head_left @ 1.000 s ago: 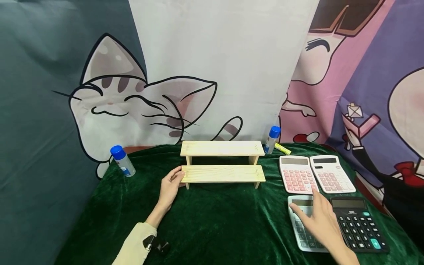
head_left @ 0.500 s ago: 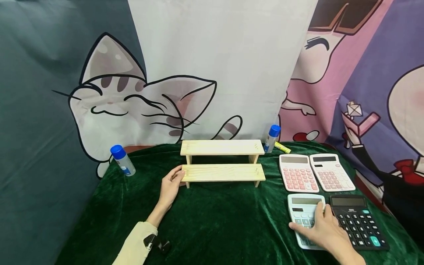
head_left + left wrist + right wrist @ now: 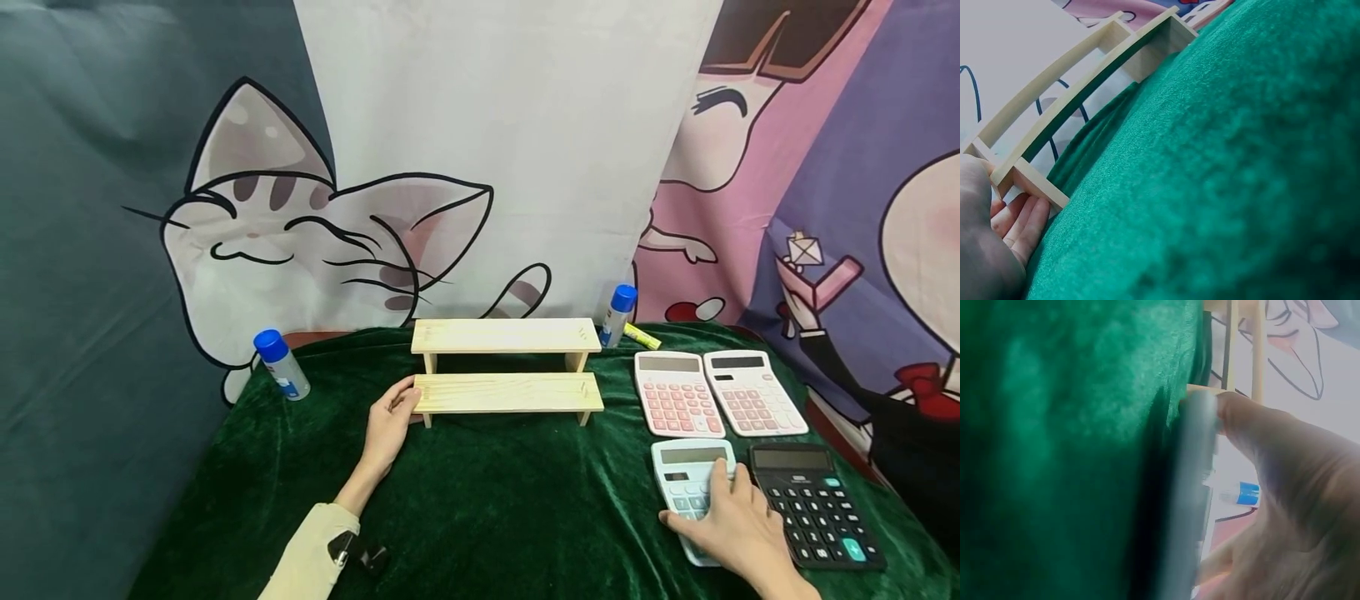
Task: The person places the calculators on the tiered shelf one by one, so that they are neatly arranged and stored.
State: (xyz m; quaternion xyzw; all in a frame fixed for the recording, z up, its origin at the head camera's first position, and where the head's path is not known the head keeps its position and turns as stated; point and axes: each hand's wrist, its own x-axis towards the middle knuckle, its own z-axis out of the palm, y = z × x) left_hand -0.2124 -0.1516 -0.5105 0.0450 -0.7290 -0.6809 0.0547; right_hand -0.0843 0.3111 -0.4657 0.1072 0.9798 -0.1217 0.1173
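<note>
At the left end of a two-step wooden shelf (image 3: pixel 510 392), my left hand (image 3: pixel 387 429) grips the lower step. The left wrist view has its fingers (image 3: pixel 1027 224) against the end leg of the shelf. On the right, my right hand (image 3: pixel 738 521) holds a light blue calculator (image 3: pixel 693 456) across its width, thumb at the left edge and fingers at the right. In the right wrist view the side edge of the calculator is blurred, and a dark shadow runs along it on the cloth. The hand covers many of its keys.
A black calculator (image 3: pixel 817 508) lies right beside the right hand. Behind are a pink calculator (image 3: pixel 678 396) and a white one (image 3: pixel 750 392). Blue-capped bottles stand at left (image 3: pixel 282 365) and by the shelf (image 3: pixel 618 317), near a yellow tube (image 3: pixel 642 337). Green cloth (image 3: pixel 510 508) covers the table.
My right hand has come down from above the light blue calculator and taken hold of its sides. The calculator has turned slightly. My left hand stays on the shelf.
</note>
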